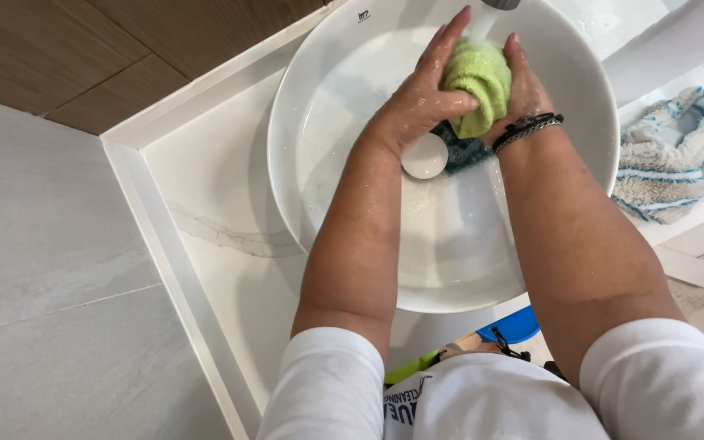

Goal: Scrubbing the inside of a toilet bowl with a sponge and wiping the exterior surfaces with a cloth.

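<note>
Cloth: a light green fluffy microfibre cloth (477,81), bunched into a wad, held over the middle of the basin just under the tap.
Left hand (421,98): wet, its grip clamped on the cloth's left side, fingers stretched up along it and the thumb pressed across the front.
Right hand (525,90): its grip clamped on the cloth's right side, palm against it; a dark braided bracelet (528,127) circles the wrist.
Tap: a grey metal spout (499,4) at the top edge, with a thin stream of water falling onto the cloth.
Below the cloth: a dark blue cloth (459,151) lies in the basin, partly hidden by the hands, touching a round white drain cover (424,156).
Basin: a round white ceramic vessel sink (319,90), wet inside.
Table: a white marble-look table (213,212) carries the basin.
Right of the basin: a crumpled white and blue striped fluffy cloth (666,159) lies on the table, apart from the sink.
Left: a grey tiled floor (42,269).
</note>
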